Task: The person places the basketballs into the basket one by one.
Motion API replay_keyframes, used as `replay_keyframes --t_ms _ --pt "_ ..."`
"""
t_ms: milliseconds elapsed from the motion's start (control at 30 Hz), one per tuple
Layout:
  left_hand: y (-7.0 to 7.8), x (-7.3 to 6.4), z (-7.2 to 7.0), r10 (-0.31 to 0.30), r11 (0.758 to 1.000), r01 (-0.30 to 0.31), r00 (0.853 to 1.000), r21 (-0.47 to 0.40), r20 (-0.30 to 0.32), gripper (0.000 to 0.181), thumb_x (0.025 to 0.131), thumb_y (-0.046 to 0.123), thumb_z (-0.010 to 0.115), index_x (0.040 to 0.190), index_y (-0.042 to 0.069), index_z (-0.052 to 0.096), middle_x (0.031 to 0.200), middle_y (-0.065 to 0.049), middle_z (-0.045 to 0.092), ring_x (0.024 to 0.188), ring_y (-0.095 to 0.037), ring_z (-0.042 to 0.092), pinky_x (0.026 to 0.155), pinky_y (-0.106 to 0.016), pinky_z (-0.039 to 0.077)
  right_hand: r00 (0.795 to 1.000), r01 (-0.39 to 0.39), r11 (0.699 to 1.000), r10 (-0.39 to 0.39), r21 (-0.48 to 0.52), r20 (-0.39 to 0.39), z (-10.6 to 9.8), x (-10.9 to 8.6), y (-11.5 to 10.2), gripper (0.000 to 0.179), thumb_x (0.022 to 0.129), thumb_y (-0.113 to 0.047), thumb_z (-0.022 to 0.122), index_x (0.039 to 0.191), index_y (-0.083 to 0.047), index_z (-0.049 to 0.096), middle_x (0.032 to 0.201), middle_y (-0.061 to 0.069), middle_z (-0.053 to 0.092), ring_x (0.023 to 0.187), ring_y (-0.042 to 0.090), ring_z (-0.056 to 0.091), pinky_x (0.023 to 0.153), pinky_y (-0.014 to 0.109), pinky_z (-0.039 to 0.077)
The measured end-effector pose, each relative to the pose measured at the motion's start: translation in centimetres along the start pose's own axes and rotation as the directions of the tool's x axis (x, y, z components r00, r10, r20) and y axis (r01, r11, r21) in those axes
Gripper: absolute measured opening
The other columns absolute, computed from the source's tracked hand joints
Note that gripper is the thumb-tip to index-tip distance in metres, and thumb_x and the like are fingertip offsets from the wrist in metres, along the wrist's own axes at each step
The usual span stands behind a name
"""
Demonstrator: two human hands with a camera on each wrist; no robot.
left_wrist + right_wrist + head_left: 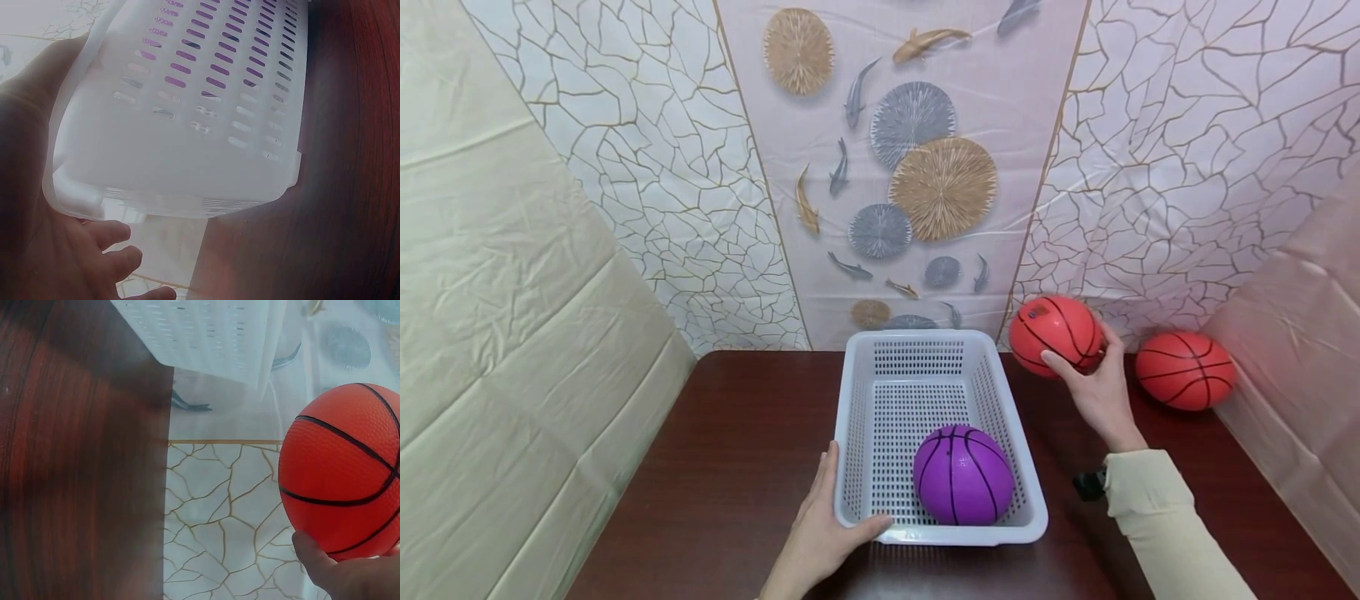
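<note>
A white plastic basket [936, 537] with slotted walls stands on the dark table. Inside it, at the near right, lies a purple toy basketball [962, 477]. My left hand [822, 523] holds the basket's near left corner, thumb over the front rim and fingers along the left side. The left wrist view shows several fingertips [122, 259] beyond the corner. To the right of the basket's far end, my right hand [1097, 383] grips a red toy basketball [1054, 335], thumb on the near side. This ball [344, 472] appears raised off the table in the right wrist view.
A second red toy basketball [1185, 371] sits at the table's back right, against the cloth side wall [1292, 367]. Patterned cloth [917, 275] hangs behind the basket. Another cloth wall [497, 333] rises at the left. Dark wooden tabletop [737, 475] extends left of the basket.
</note>
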State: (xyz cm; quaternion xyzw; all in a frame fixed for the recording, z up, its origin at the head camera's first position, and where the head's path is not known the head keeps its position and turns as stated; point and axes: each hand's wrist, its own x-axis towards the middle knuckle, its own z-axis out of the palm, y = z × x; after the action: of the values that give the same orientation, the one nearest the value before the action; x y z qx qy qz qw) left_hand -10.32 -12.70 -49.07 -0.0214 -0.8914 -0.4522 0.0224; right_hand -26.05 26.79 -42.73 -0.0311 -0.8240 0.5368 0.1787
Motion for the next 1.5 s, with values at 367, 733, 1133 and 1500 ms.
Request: replay_keyframes --t_ms 367,733,1133,1500 --pt "0.0 0.0 0.0 0.013 1.0 -0.013 1.0 -0.001 -0.006 0.125 0.063 0.071 0.076 0.157 0.029 0.006 0.16 -0.009 0.013 0.143 -0.037 0.022 0.105 -0.065 0.027 0.999 0.031 1.0 -0.031 0.002 0.044 0.4 -0.7 -1.4 0.098 0.084 -0.039 0.075 0.154 -0.027 0.007 0.15 0.008 0.029 0.127 0.027 0.043 0.099 0.032 0.047" --pt "0.0 0.0 0.0 0.04 0.999 -0.04 0.999 -0.016 -0.018 0.124 0.065 0.069 0.077 0.158 0.026 0.008 0.16 -0.009 0.014 0.144 -0.035 0.021 0.106 -0.063 0.028 0.994 0.068 0.997 -0.07 0.024 0.086 0.9 -1.2 -1.7 0.099 0.084 -0.037 0.076 0.155 -0.024 0.009 0.146 0.012 0.029 0.121 0.031 0.047 0.078 0.007 0.045" --pt "-0.1 0.1 0.1 0.035 0.999 -0.035 0.999 -0.01 -0.017 0.124 0.064 0.071 0.076 0.157 0.028 0.007 0.16 -0.01 0.014 0.143 -0.036 0.021 0.106 -0.062 0.028 0.984 0.121 0.992 -0.123 0.025 0.128 1.2 -2.6 -4.5 0.094 0.085 -0.026 0.077 0.155 -0.015 0.015 0.141 0.016 0.034 0.111 0.03 0.05 0.075 0.008 0.047" --pt "-0.1 0.0 0.2 0.017 1.0 -0.018 1.0 -0.008 -0.015 0.124 0.062 0.073 0.075 0.157 0.032 0.006 0.16 -0.013 0.014 0.141 -0.039 0.024 0.105 -0.064 0.029 0.979 0.131 0.991 -0.134 0.03 0.156 1.8 -2.0 -2.5 0.097 0.084 -0.03 0.078 0.155 -0.028 0.013 0.144 0.012 0.032 0.115 0.027 0.051 0.079 0.01 0.047"
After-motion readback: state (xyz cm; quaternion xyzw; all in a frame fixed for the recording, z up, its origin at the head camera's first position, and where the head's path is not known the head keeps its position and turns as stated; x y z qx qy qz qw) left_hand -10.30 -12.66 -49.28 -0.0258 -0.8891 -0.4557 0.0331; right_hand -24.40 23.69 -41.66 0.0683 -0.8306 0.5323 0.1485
